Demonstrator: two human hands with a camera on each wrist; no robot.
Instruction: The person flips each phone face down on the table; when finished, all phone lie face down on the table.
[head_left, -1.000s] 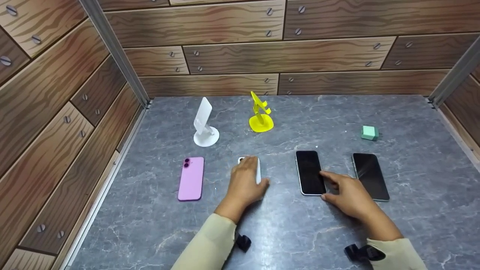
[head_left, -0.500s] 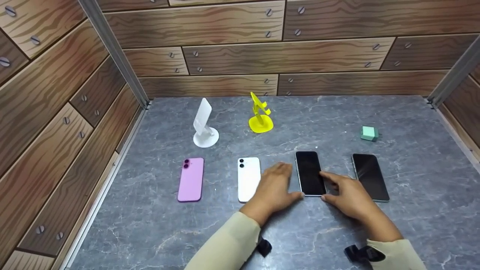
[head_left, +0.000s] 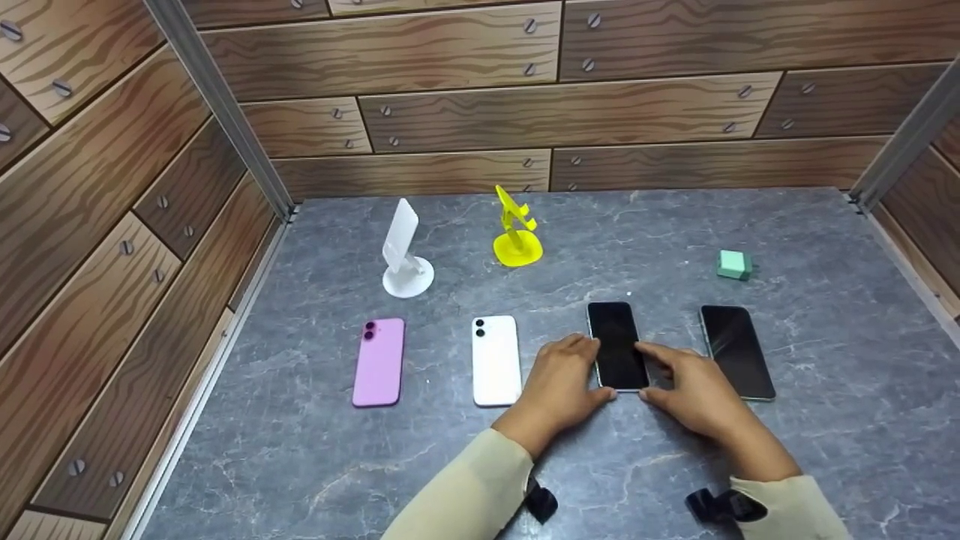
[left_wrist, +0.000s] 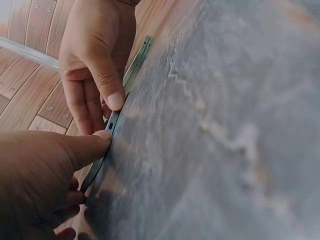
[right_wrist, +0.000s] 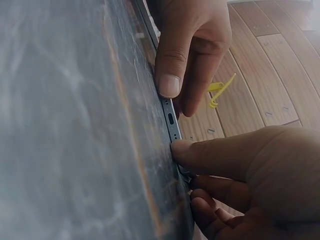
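Observation:
A smartphone [head_left: 618, 346] lies screen up, its dark display showing, on the grey marbled table. At its lower left corner, my left hand [head_left: 559, 386] grips it with the thumb on the bottom edge and fingers along the side. My right hand [head_left: 697, 390] holds the opposite corner in the same way. In the left wrist view the phone's bottom edge [left_wrist: 112, 124] with its port shows between both thumbs. A second dark-screened smartphone [head_left: 739, 352] lies right of my right hand. To the left of my left hand lies a white smartphone [head_left: 495, 360], camera side up.
A pink smartphone [head_left: 379, 364] lies farther left, back up. Behind stand a white phone stand [head_left: 405, 247] and a yellow phone stand [head_left: 516, 232]. A green charger plug [head_left: 733, 265] sits at the back right. Wood-patterned panels [head_left: 450, 120] border the table [head_left: 300, 420].
My left hand has left the white smartphone and moved right to the dark-screened smartphone, taking its left corner. My right hand has stayed at that phone. The view has shifted slightly.

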